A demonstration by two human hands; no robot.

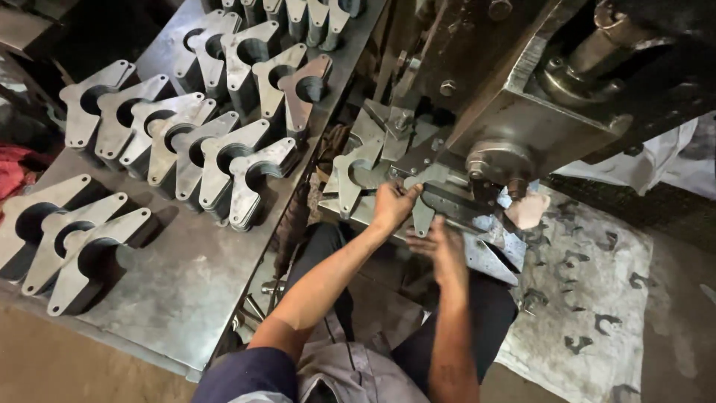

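The upper right of the view is filled by a heavy press machine [522, 82], dark steel, with a round ram [498, 163] hanging just above the work. To the left, a long steel counter [186, 276] is laid out with stacks of cut metal plates [201, 149], each plate shaped with a rounded notch and spread legs; the stacks are ranged in rows, some near the top edge, some at the lower left. On the floor to the right, a pale sheet [597, 298] is spread, and small dark offcuts [578, 343] are scattered over it.

Down now to the middle, under the ram. A flat metal blank [436, 195] is lying on the press bed, and it is gripped at its left end by the left hand [391, 205], fingers curled over the edge and thumb pressed beneath. The right hand [441, 250] is held just below the blank, fingers together and bent toward its lower tab; whether the metal is actually pinched there cannot be told. Just to the left of the left hand, another notched plate [350, 175] is leaned against the machine frame. Dark trousers and a grey garment are seen at the bottom edge, between the two forearms.
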